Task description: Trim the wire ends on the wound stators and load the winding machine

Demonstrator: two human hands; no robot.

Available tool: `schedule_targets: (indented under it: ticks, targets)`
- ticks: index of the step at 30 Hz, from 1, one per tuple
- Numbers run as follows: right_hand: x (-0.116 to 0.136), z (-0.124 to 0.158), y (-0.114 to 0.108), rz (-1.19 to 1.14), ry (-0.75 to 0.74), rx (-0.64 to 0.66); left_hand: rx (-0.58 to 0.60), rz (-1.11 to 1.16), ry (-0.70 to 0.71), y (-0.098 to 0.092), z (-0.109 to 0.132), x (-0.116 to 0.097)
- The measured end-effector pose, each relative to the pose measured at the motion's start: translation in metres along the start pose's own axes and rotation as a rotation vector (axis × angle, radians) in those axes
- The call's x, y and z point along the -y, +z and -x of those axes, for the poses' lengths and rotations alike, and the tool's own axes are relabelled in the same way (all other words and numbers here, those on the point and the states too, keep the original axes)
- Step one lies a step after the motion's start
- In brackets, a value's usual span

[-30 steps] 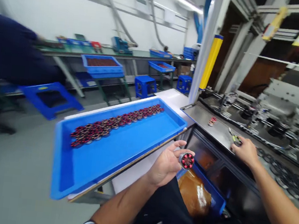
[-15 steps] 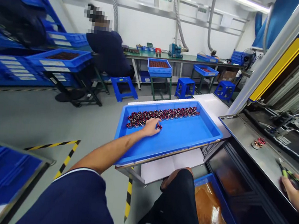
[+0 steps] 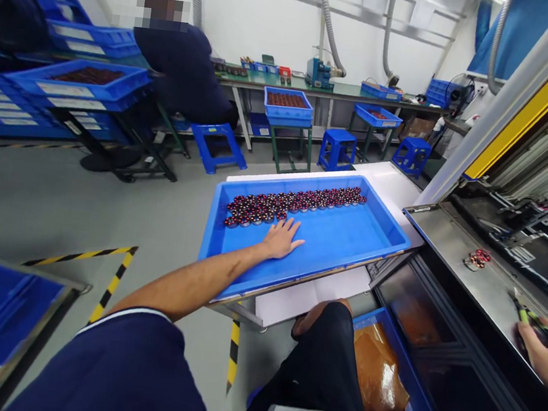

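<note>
My left hand [image 3: 281,238] lies flat in the blue tray [image 3: 349,240], fingers spread, just below a band of several small red-wound round parts [image 3: 294,202] along the tray's far side. It holds nothing. My right hand [image 3: 546,358] rests at the right edge of view on the steel bench [image 3: 449,235], its fingers over a yellow-green handled tool [image 3: 528,318]. One single red-wound part [image 3: 477,259] sits alone on the bench.
A person in dark blue sits at the back left by stacked blue trays [image 3: 78,81]. Blue stools [image 3: 336,146] and tray stands line the far workbench. A blue bin with a brown bag [image 3: 378,376] sits by my knee. Machine frame rises on the right.
One second ago my left hand held a round part near my lap; since then it reached into the tray, and now it has drawn back slightly, flat and empty.
</note>
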State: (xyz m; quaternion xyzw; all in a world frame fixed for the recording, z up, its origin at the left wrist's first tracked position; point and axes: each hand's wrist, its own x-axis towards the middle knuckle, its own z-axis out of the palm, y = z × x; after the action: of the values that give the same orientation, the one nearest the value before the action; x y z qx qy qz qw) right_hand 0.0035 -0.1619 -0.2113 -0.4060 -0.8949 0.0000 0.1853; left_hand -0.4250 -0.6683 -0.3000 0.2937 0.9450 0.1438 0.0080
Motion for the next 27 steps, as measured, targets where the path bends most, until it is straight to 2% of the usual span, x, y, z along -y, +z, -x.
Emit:
schedule_targets:
  ticks: [7,9,11,13,14,17,20,22,24,27]
  targets:
    - [0.041,0.007,-0.023,0.065,0.031,-0.025,0.005,-0.026,-0.096,-0.004,0.002,0.006]
    - [0.047,0.01,-0.026,0.068,0.026,-0.026,0.007,-0.015,-0.102,-0.012,0.003,-0.003]
    - [0.052,0.015,-0.027,0.066,0.013,-0.022,0.002,0.015,-0.053,-0.025,-0.002,-0.023]
    - [0.057,0.019,-0.026,0.062,0.004,-0.02,-0.013,0.073,0.077,-0.041,-0.017,-0.059]
    - [0.058,0.021,-0.025,0.067,0.018,-0.029,-0.021,0.113,0.167,-0.048,-0.028,-0.084]
    - [0.06,0.022,-0.019,0.07,0.054,-0.032,-0.01,0.257,0.441,-0.06,-0.068,-0.182]
    - [0.06,0.025,-0.017,0.06,0.085,-0.028,0.096,0.378,0.615,-0.05,-0.098,-0.29]
    - [0.061,0.027,-0.019,0.047,0.09,-0.026,0.192,0.444,0.668,-0.036,-0.11,-0.349]
    - [0.062,0.029,-0.021,0.031,0.086,-0.023,0.278,0.513,0.691,-0.02,-0.116,-0.388]
    - [0.064,0.03,-0.023,0.005,0.08,-0.021,0.342,0.61,0.691,-0.003,-0.116,-0.415]
